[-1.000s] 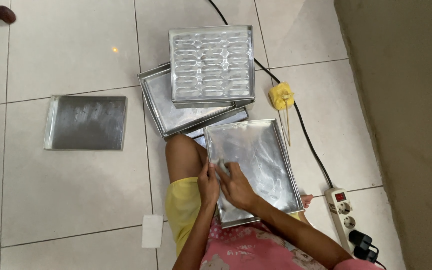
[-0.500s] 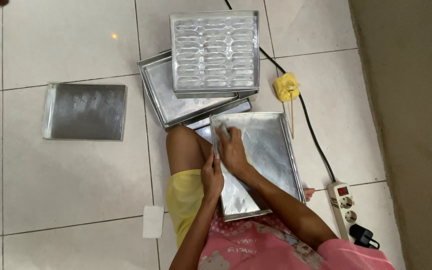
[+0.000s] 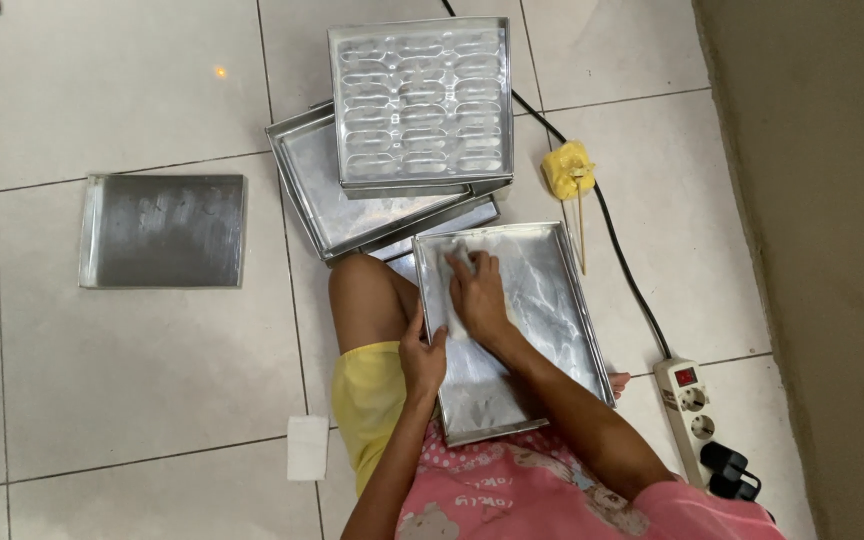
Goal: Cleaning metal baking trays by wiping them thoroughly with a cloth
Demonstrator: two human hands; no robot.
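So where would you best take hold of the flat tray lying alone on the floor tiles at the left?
Probably by the raised rim of the flat tray, from its right edge, the side nearest the person. It lies flat on the floor, so only the upturned rim gives the fingers something to hook under. Nothing rests on it.

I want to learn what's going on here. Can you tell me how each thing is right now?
Tray on the lap: tilted on the legs, being wiped.
Right hand: pressing a white cloth inside that tray.
Left hand: gripping the tray's left edge.
Moulded tray: stacked on other trays.
Single tray: flat on the floor, apart.
Power strip: one plug in.
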